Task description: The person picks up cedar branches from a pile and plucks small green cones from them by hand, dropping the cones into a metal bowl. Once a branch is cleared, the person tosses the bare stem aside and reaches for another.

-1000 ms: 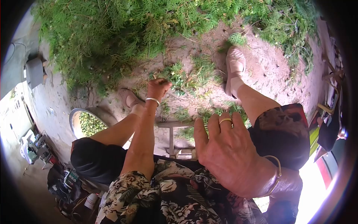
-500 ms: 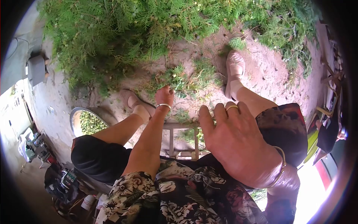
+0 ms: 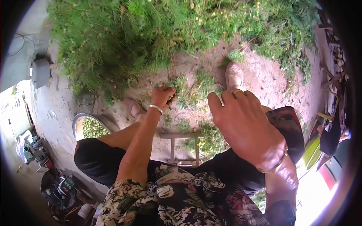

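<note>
My left hand (image 3: pixel 163 96) is closed in front of the left shoe, just above scattered green sprigs (image 3: pixel 181 88) on the ground. Something small and dark shows at its curled fingers, too small to name. Closer to the camera, my right hand (image 3: pixel 245 116) hangs back side up over the right knee. Its fingers bend downward, and the thumb and fingertips are hidden beneath, so what it holds cannot be seen. A large heap of cut evergreen branches (image 3: pixel 124 41) lies beyond both hands.
A round metal basin (image 3: pixel 78 122) with small yellow-green pieces stands beside the left leg. A wooden stool frame (image 3: pixel 172 150) is between the legs. Tools and clutter (image 3: pixel 66 188) lie at lower left, a grey box (image 3: pixel 41 73) at far left, wooden pieces (image 3: pixel 333 81) at right.
My left hand has shifted slightly left and turned, still closed. The right hand has moved up and a little to the right, away from my body. The view has shifted slightly.
</note>
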